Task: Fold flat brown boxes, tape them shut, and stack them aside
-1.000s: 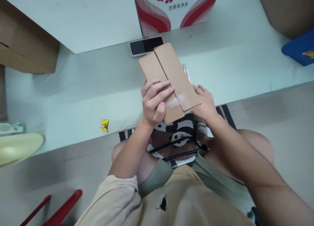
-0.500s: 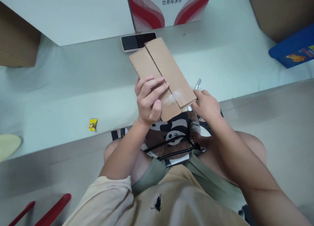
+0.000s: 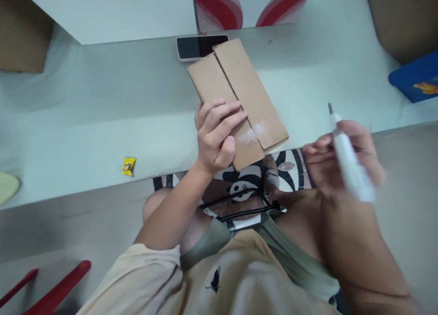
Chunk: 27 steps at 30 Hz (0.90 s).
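My left hand [image 3: 217, 137] is closed around the lower left edge of a folded piece of brown cardboard [image 3: 251, 86], its fingers lying across the front. The cardboard is tilted, with a long flap edge down its face and a whitish smear near the bottom. To the right and apart from it, my right hand [image 3: 345, 160] grips a white pen-like tool [image 3: 351, 157] with a narrow dark tip pointing up. Motion blurs this tool, so its exact kind is unclear.
Behind the cardboard lies a phone [image 3: 196, 48] on the pale table [image 3: 102, 118]. A white box [image 3: 112, 13] and a red-and-white carton [image 3: 251, 9] stand at the back. A yellow wrapped sweet [image 3: 128, 166] sits near the front edge. At right is a blue package [image 3: 415, 80].
My right hand has moved away from the cardboard's lower right corner, out to the right, bringing the white pen-like tool into clear view. My left hand keeps its hold on the cardboard.
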Each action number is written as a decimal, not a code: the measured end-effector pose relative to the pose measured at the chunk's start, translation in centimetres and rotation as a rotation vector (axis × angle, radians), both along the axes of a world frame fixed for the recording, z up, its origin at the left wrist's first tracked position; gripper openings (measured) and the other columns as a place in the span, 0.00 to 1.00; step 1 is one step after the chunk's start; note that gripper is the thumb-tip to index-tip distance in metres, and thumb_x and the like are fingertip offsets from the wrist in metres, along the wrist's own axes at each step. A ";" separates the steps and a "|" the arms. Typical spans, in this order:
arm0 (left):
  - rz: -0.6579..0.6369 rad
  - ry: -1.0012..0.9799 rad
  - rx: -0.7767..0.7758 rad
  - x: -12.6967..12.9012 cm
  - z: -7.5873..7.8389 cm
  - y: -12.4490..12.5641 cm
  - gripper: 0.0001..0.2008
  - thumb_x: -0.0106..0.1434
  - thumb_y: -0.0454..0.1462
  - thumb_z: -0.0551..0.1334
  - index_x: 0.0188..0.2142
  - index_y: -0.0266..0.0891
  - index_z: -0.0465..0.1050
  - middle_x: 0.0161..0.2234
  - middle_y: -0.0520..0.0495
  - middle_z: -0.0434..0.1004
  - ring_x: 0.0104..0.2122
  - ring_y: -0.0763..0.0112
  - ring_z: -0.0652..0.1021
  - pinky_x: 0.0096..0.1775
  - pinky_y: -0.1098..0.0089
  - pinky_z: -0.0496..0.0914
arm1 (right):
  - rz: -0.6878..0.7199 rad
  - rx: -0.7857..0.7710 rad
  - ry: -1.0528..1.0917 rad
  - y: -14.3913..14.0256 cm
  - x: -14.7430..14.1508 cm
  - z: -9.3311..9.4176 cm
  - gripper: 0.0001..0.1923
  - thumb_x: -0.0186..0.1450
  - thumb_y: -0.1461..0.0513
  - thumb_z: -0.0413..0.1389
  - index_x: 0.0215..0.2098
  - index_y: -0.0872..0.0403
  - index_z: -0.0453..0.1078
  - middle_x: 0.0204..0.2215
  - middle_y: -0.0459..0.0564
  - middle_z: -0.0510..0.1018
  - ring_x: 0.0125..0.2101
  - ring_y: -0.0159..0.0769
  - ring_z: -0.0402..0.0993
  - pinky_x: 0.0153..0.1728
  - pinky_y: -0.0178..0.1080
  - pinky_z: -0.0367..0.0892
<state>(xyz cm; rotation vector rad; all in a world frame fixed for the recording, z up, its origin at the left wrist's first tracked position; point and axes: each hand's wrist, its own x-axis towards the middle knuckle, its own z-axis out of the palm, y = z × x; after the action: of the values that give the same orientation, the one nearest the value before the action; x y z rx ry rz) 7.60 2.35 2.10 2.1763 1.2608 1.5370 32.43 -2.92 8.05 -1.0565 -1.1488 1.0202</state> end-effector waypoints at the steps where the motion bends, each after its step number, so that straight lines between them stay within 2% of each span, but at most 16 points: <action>1: -0.005 0.005 -0.011 0.0 0.0 -0.1 0.31 0.72 0.55 0.41 0.52 0.48 0.79 0.53 0.46 0.79 0.59 0.51 0.72 0.66 0.47 0.58 | -0.045 0.044 -0.010 -0.2 -0.3 0.1 0.13 0.58 0.59 0.59 0.43 0.44 0.73 0.29 0.43 0.81 0.26 0.36 0.79 0.27 0.40 0.75; 3: -0.017 0.003 -0.016 0.1 0.0 -0.3 0.29 0.72 0.53 0.42 0.53 0.48 0.78 0.54 0.46 0.79 0.61 0.51 0.71 0.67 0.48 0.55 | -0.134 0.113 -0.079 -0.5 -1.1 0.4 0.13 0.58 0.61 0.62 0.41 0.44 0.69 0.27 0.40 0.80 0.24 0.34 0.77 0.24 0.38 0.74; 5: -0.029 -0.012 0.009 0.5 0.0 -0.6 0.27 0.73 0.51 0.43 0.55 0.49 0.77 0.55 0.47 0.78 0.61 0.53 0.71 0.68 0.49 0.54 | -0.133 0.174 -0.129 -0.9 -2.3 0.8 0.10 0.63 0.57 0.61 0.38 0.45 0.64 0.23 0.38 0.76 0.20 0.33 0.75 0.21 0.36 0.72; 9: 0.018 -0.006 0.063 1.7 0.0 -1.3 0.25 0.72 0.49 0.44 0.56 0.48 0.74 0.55 0.47 0.78 0.60 0.56 0.71 0.68 0.51 0.51 | 0.048 0.266 -0.142 -1.5 -4.6 1.6 0.14 0.69 0.47 0.57 0.37 0.46 0.63 0.18 0.36 0.65 0.14 0.30 0.67 0.14 0.34 0.62; 12: 0.075 -0.019 0.140 2.4 0.2 -1.5 0.23 0.72 0.47 0.45 0.54 0.47 0.74 0.53 0.47 0.80 0.58 0.58 0.72 0.67 0.52 0.53 | 0.098 0.242 -0.195 -1.9 -5.4 1.4 0.15 0.70 0.46 0.56 0.43 0.48 0.67 0.19 0.38 0.67 0.14 0.28 0.65 0.14 0.33 0.57; 15: 0.099 -0.005 0.158 2.5 0.3 -1.4 0.22 0.71 0.47 0.45 0.53 0.48 0.73 0.52 0.48 0.80 0.57 0.60 0.73 0.66 0.53 0.56 | 0.113 0.154 -0.362 -2.3 -5.1 0.8 0.16 0.72 0.47 0.53 0.48 0.48 0.68 0.21 0.41 0.71 0.17 0.29 0.67 0.17 0.34 0.61; 17: 0.088 0.020 0.126 2.3 0.2 -1.4 0.23 0.72 0.49 0.44 0.53 0.49 0.73 0.52 0.48 0.80 0.58 0.59 0.73 0.67 0.53 0.54 | 0.103 0.152 -0.552 -2.4 -4.7 0.9 0.13 0.72 0.51 0.53 0.49 0.48 0.69 0.21 0.41 0.72 0.18 0.30 0.69 0.19 0.35 0.64; 21: 0.073 0.073 0.037 1.9 -0.1 -1.4 0.26 0.72 0.52 0.43 0.53 0.47 0.75 0.53 0.46 0.79 0.60 0.56 0.72 0.68 0.51 0.52 | 0.022 0.325 -0.928 -2.3 -4.5 2.1 0.07 0.69 0.63 0.56 0.45 0.48 0.71 0.25 0.41 0.78 0.21 0.28 0.73 0.24 0.34 0.69; 24: 0.084 0.105 -0.027 1.9 -0.2 -1.5 0.28 0.72 0.53 0.42 0.52 0.46 0.76 0.53 0.44 0.79 0.60 0.55 0.72 0.68 0.50 0.52 | 0.032 0.434 -1.037 -2.1 -4.8 2.9 0.09 0.65 0.68 0.57 0.42 0.50 0.71 0.28 0.41 0.81 0.23 0.27 0.75 0.26 0.31 0.70; 27: 0.067 0.088 -0.068 2.0 0.0 -1.5 0.29 0.71 0.54 0.43 0.51 0.46 0.77 0.53 0.44 0.79 0.60 0.53 0.71 0.69 0.49 0.51 | 0.040 0.343 -1.023 -2.0 -5.2 3.0 0.07 0.66 0.66 0.57 0.42 0.50 0.73 0.27 0.42 0.80 0.22 0.28 0.73 0.25 0.33 0.70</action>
<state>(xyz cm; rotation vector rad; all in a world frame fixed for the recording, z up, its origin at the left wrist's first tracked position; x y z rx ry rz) 9.59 0.84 2.11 2.2024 1.4049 1.4140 27.19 -4.94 11.03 -1.2969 -2.0737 0.2239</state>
